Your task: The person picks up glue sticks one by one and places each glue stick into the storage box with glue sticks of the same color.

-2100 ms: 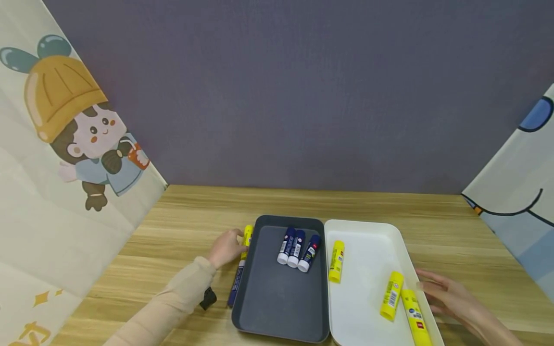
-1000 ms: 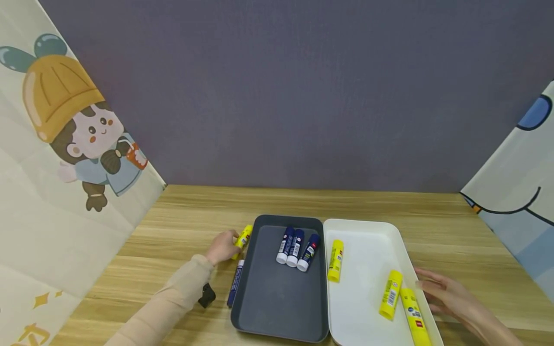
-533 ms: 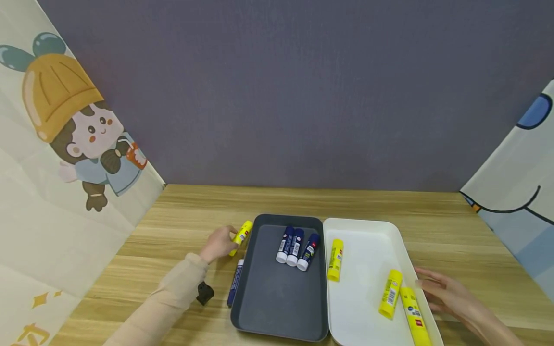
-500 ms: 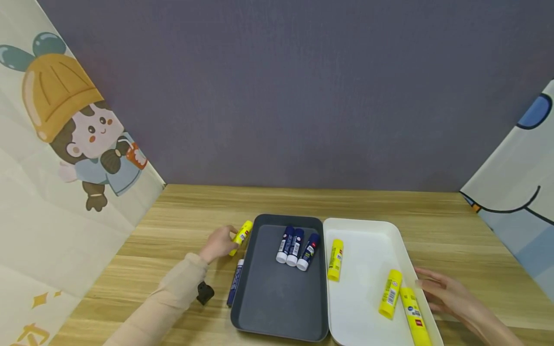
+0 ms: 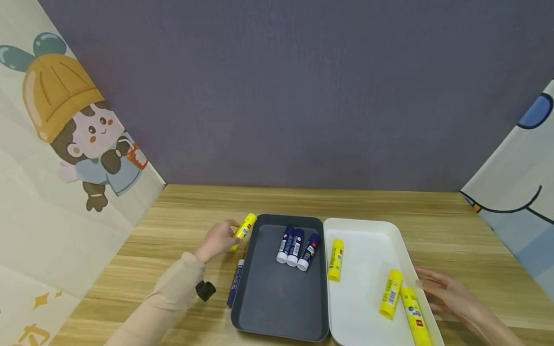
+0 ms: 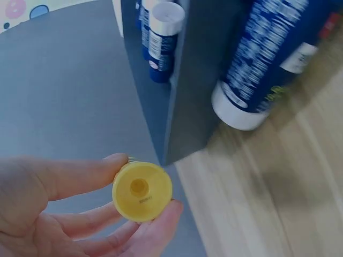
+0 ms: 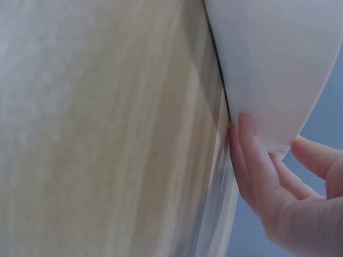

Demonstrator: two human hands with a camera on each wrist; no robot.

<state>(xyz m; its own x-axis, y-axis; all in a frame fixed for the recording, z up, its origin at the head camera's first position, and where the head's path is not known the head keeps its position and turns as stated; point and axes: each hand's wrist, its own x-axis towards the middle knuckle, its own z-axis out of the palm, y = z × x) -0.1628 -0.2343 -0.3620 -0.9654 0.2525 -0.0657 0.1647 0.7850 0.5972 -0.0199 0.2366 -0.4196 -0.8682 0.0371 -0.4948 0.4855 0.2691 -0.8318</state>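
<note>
My left hand [image 5: 218, 239] pinches a yellow glue stick [image 5: 245, 227] between thumb and fingers. The stick tilts above the table, left of the dark grey tray [image 5: 281, 307]. In the left wrist view, the round yellow end [image 6: 142, 191] of that stick faces the camera. Below the hand, a dark blue glue stick [image 5: 235, 283] with a white cap lies along the tray's left side. At the white tray [image 5: 359, 298], my right hand [image 5: 450, 295] touches the right side. The right wrist view shows its fairly straight fingers [image 7: 260, 166] against the outer wall, thumb near the rim.
Three blue glue sticks [image 5: 296, 247] with white caps lie in the grey tray. Three yellow glue sticks [image 5: 335, 260] lie in the white tray, which stands against the grey one. A small black object [image 5: 205, 290] shows beside the left wrist. A dark panel [image 5: 303, 96] rises behind the table.
My left hand has taken hold of the yellow glue stick beside the grey tray, tilted it and lifted it up and away from the blue one. The right hand has stayed in place.
</note>
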